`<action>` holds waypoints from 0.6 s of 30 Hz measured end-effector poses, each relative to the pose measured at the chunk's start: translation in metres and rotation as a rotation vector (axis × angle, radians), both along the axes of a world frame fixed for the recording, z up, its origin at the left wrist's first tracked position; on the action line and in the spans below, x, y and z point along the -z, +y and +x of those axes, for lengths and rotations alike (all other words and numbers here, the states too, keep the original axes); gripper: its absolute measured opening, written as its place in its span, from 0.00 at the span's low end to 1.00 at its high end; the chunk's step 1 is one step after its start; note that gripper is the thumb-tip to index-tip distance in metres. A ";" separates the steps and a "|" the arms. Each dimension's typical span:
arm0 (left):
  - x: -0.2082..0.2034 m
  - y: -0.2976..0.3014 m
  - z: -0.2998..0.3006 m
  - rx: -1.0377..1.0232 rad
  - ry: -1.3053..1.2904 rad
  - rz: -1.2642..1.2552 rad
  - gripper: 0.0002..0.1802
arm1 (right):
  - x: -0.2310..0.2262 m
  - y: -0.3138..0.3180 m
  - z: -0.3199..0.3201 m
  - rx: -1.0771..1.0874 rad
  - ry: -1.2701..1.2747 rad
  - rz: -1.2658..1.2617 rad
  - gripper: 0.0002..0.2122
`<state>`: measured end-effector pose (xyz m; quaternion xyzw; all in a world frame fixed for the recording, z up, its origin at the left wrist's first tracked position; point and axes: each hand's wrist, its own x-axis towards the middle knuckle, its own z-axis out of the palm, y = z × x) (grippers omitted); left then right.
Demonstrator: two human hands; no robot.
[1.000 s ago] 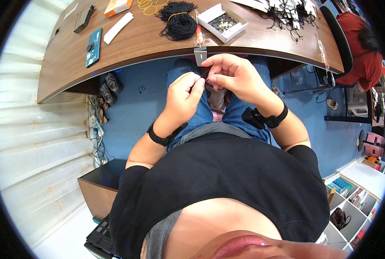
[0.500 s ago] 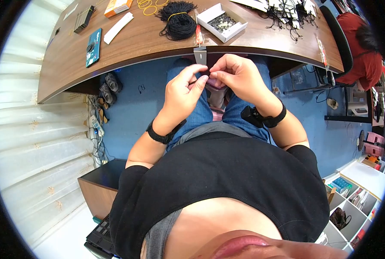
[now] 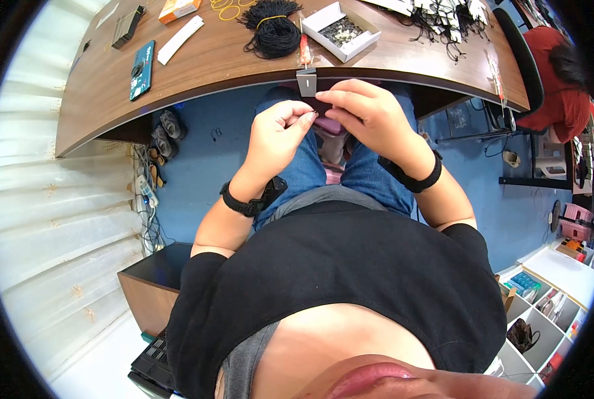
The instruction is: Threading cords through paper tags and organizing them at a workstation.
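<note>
My left hand (image 3: pixel 275 136) is closed in a pinch over my lap, thumb against forefinger. A tiny dark bit, perhaps a cord end, shows at its fingertips, too small to name. My right hand (image 3: pixel 370 116) is just to the right, thumb and fingers apart, with nothing visible between them. Its fingertips are close to a grey tag-like piece (image 3: pixel 307 83) at the table's front edge. Above that piece, a narrow red-and-clear packet (image 3: pixel 304 50) lies on the table. A bundle of black cords (image 3: pixel 273 33), tied with a yellow band, lies behind.
On the wooden table (image 3: pixel 203 70) are a white box of small dark parts (image 3: pixel 342 32), a pile of white tags with black cords (image 3: pixel 446 23), a teal flat item (image 3: pixel 142 70) and yellow rubber bands (image 3: pixel 229 10). A person in red (image 3: pixel 553 86) sits at the right.
My right hand's thumb and fingers have spread, and its fingertips have drawn slightly away from the left hand. My left hand has shifted a little left and still pinches.
</note>
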<state>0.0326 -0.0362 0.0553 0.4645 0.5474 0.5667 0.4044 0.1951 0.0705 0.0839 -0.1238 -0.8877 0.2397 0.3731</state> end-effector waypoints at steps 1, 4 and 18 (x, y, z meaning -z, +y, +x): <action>0.000 0.000 0.000 -0.001 -0.004 0.007 0.05 | 0.000 0.000 -0.001 -0.031 -0.006 0.039 0.12; -0.002 0.000 0.001 0.010 -0.034 0.007 0.05 | 0.001 0.000 -0.003 -0.061 -0.016 0.081 0.11; -0.006 -0.003 0.000 0.041 0.007 -0.018 0.02 | 0.009 -0.010 -0.002 -0.091 -0.050 -0.870 0.04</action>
